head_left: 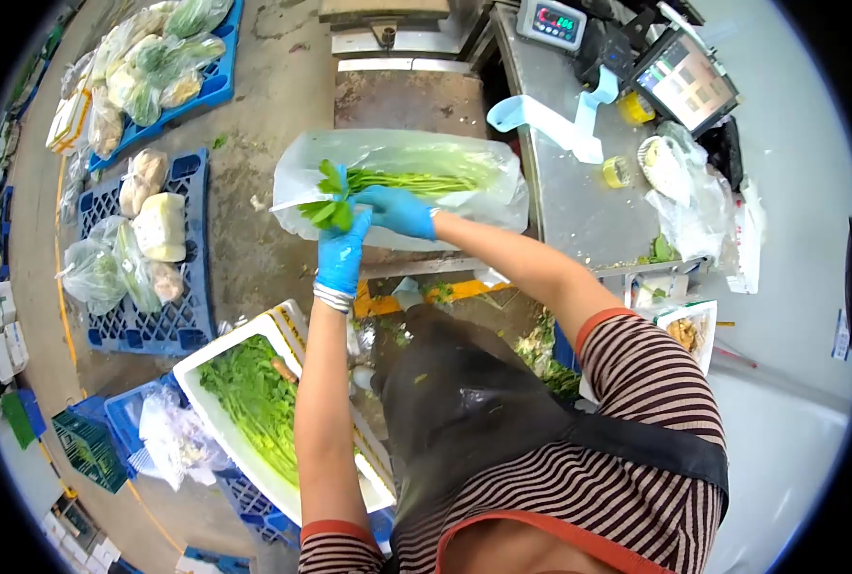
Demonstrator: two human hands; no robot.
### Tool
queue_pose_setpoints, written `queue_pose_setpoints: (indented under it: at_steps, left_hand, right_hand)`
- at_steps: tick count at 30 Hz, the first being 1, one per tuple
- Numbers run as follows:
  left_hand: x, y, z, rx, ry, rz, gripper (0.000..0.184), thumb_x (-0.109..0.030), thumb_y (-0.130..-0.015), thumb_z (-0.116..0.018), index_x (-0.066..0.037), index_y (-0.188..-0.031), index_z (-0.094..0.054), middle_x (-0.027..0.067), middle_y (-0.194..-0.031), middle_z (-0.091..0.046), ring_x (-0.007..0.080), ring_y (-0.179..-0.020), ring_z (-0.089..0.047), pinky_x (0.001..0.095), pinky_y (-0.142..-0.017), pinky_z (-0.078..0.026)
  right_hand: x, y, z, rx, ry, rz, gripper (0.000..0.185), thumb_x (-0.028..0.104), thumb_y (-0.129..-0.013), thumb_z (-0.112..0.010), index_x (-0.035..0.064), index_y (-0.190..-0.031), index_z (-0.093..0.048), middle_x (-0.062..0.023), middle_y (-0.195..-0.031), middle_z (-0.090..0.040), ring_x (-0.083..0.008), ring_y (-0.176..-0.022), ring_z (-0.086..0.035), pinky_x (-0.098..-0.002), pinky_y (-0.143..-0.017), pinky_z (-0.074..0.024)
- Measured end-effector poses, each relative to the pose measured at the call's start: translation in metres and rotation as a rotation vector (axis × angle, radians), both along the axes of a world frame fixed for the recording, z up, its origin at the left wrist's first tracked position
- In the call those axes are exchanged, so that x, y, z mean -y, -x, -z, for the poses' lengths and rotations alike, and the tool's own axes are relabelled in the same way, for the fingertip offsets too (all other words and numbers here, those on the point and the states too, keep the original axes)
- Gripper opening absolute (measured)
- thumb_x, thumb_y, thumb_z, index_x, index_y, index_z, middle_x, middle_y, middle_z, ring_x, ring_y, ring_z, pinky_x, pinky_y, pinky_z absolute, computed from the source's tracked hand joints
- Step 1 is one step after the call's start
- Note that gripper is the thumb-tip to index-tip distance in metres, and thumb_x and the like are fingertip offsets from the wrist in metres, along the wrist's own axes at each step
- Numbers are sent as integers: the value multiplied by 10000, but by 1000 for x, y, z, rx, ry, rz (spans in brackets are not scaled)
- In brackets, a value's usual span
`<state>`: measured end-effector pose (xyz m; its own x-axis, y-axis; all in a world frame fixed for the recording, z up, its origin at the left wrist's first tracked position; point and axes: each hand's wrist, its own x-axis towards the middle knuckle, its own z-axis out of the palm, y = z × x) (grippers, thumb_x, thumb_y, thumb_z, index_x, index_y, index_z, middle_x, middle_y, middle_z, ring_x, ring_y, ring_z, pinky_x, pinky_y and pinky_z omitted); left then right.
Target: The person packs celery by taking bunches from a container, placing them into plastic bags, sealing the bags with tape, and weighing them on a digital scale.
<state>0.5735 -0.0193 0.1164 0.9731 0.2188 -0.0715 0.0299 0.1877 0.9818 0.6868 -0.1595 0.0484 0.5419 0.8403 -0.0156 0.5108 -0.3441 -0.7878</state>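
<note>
A bunch of leafy green celery [426, 182] lies inside a long clear plastic bag [488, 215], its leaves poking out at the bag's left end. My left hand [343, 251], in a blue glove, is closed at the leafy end, around the stems just below the leaves. Also gloved in blue, my right hand [397, 210] is curled over the stalks at the bag's mouth, touching the left hand. The bag rests on a brown, worn surface [407, 100]. Parts of the fingers are hidden by leaves and plastic.
A white foam box [188, 368] of leafy greens [254, 392] stands at lower left. Blue pallets [196, 182] carry bagged vegetables. On the right, a metal table [574, 225] holds a scale display [552, 23], a touchscreen [686, 78], a label strip [541, 120] and tape rolls [617, 172].
</note>
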Motion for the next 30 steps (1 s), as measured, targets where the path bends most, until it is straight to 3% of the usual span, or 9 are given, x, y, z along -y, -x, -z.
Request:
queue_pose_setpoints:
  at_steps: [1, 5, 8, 11, 14, 21, 24, 27, 30]
  left_hand:
    - [-9, -11, 9, -226, -349, 146, 682, 3, -890, -585, -72, -1507, -304, 90, -1520, -365, 214, -1343, -401, 338, -1123, -315]
    - [-13, 5, -12, -12, -603, -45, 782, 57, -830, -531, -150, -1532, -256, 158, -1532, -335, 304, -1380, -379, 382, -1121, -337]
    - [-14, 24, -18, -116, -553, -34, 773, 42, -851, -519, -153, -1540, -229, 165, -1531, -332, 303, -1348, -422, 387, -1109, -354]
    - [-6, 62, -44, -182, -241, 30, 590, -43, -928, -497, -102, -1495, -347, 171, -1460, -437, 259, -1258, -517, 374, -1042, -421]
    - [0, 122, -76, -238, 73, -11, 474, -43, -956, -493, -29, -1428, -449, 142, -1346, -558, 215, -1179, -576, 337, -983, -458]
    - [-42, 415, 50, -676, 118, -656, 392, -88, -929, -571, 20, -1306, -562, 131, -1205, -620, 164, -995, -610, 274, -827, -499]
    - [-43, 607, 160, -820, 50, -774, 355, -128, -901, -626, 3, -1230, -613, 64, -1055, -661, 109, -839, -600, 246, -696, -495]
    - [-12, 727, 188, -920, 117, -866, 159, -92, -857, -628, -37, -998, -675, -7, -840, -635, 94, -726, -551, 257, -648, -475]
    - [19, 787, 233, -1134, 115, -951, 265, -130, -841, -636, -42, -1081, -702, 92, -942, -708, 154, -824, -635, 299, -744, -521]
  right_hand:
    - [-9, -4, -5, 31, -7, -5, 444, 239, -880, -651, 135, -1301, -556, -173, -1234, -589, -349, -1101, -574, -417, -925, -468]
    - [-48, -16, 35, 249, 8, 157, 312, 223, -887, -622, 58, -1152, -638, -206, -1118, -643, -376, -927, -630, -445, -831, -501]
    - [-82, -39, 68, 53, 363, 400, 245, 288, -858, -624, 91, -956, -731, -188, -970, -693, -365, -892, -648, -411, -808, -514]
    - [-91, -73, 155, -89, 140, 596, 267, 233, -870, -598, 102, -1083, -692, -167, -1037, -695, -349, -930, -656, -393, -821, -517]
    - [-82, -55, 142, -142, 217, 431, 398, 216, -876, -600, 70, -1246, -603, -184, -1133, -665, -344, -970, -651, -380, -846, -519]
    - [12, 98, 20, -356, -127, 575, 478, 137, -913, -544, 59, -1381, -493, -157, -1109, -648, -244, -1028, -618, -371, -912, -492]
    - [48, 164, -11, 264, -17, 531, 462, 88, -931, -559, 102, -1390, -509, -114, -1036, -636, -182, -861, -574, -331, -814, -494]
    - [44, 243, -29, 84, 179, 382, 520, 72, -925, -570, 170, -1428, -483, -93, -919, -622, -162, -712, -546, -306, -684, -484]
    - [41, 310, -11, -208, 358, 49, 554, 56, -912, -591, 171, -1439, -468, -67, -840, -611, -126, -656, -535, -284, -646, -481]
